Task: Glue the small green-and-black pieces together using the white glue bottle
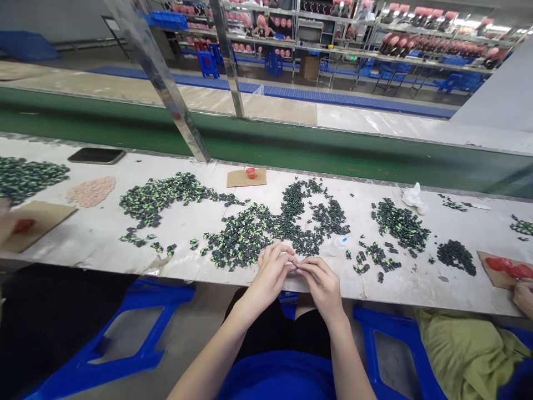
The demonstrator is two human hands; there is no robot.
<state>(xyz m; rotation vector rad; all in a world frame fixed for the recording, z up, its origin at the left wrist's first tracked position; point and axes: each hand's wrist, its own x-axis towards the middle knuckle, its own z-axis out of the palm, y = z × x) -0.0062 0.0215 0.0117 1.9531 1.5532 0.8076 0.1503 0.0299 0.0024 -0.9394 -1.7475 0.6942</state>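
From where I stand, the pile of black-and-green parts (239, 236) lies on the table (195, 218), directly beyond the left hand (272, 269). The right hand (323, 284) meets the left near the table's front edge; fingers of both hands are bent, with thumbs and fingertips pinched close together. I cannot tell whether a small part is gripped between them. A heap of small dark parts (292, 203) adjoins the pile on its right side. Farther back, a red tub (250, 173) stands on a cardboard piece (234, 179). To the left, pink pieces (91, 191) lie near a phone (96, 156). A green strip (291, 145) runs behind the table.
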